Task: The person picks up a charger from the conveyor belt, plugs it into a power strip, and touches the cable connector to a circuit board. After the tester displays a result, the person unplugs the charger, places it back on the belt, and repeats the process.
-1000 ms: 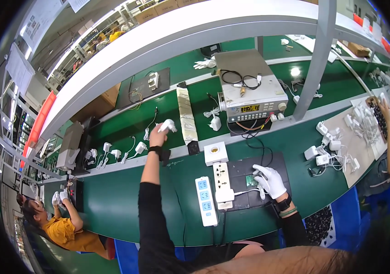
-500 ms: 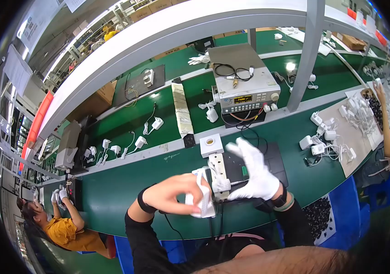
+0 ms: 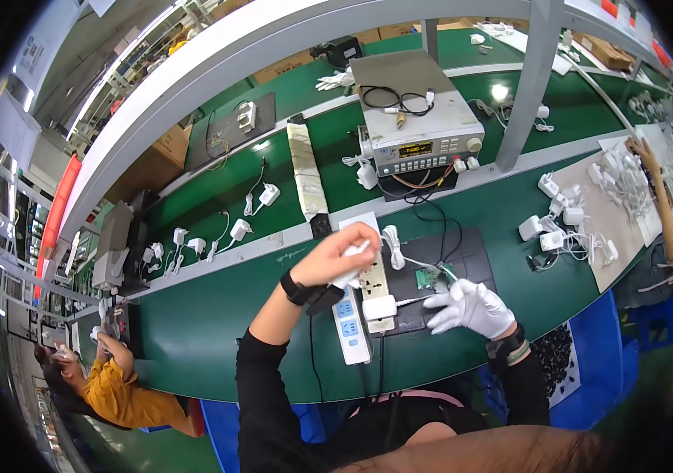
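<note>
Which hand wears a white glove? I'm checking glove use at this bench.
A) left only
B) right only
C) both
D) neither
B: the right hand is in a white glove, by the black mat, while the left hand is bare, wears a black wristband and holds a white charger above the power strip.

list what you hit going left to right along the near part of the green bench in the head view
person in a yellow top → left hand holding a white charger → white power strip → gloved right hand → loose white chargers on a tan mat → another person's arm
</note>
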Demonstrator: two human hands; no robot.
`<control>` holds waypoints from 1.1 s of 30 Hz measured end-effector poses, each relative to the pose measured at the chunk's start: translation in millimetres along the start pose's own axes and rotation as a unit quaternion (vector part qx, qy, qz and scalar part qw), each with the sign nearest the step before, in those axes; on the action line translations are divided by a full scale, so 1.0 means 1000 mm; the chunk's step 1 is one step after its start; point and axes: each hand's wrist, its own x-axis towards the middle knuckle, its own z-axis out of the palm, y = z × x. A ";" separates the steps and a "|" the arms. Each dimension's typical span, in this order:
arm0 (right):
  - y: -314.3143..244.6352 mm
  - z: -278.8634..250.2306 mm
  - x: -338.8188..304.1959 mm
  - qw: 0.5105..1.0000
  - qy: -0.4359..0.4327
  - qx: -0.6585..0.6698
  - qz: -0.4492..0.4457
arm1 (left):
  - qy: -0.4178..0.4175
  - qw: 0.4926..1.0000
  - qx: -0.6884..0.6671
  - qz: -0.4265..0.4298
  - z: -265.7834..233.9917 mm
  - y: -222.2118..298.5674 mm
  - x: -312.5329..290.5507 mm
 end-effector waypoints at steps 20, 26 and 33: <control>-0.009 -0.011 -0.006 0.958 0.049 -0.142 -0.246 | -0.055 0.983 0.173 -0.020 -0.041 -0.043 0.032; -0.027 -0.022 -0.002 0.935 0.212 -0.075 -0.275 | -0.067 0.952 0.298 -0.022 -0.016 -0.067 0.064; -0.022 -0.057 0.031 0.572 0.198 -0.787 -0.118 | 0.002 0.849 0.486 0.209 -0.007 -0.071 0.051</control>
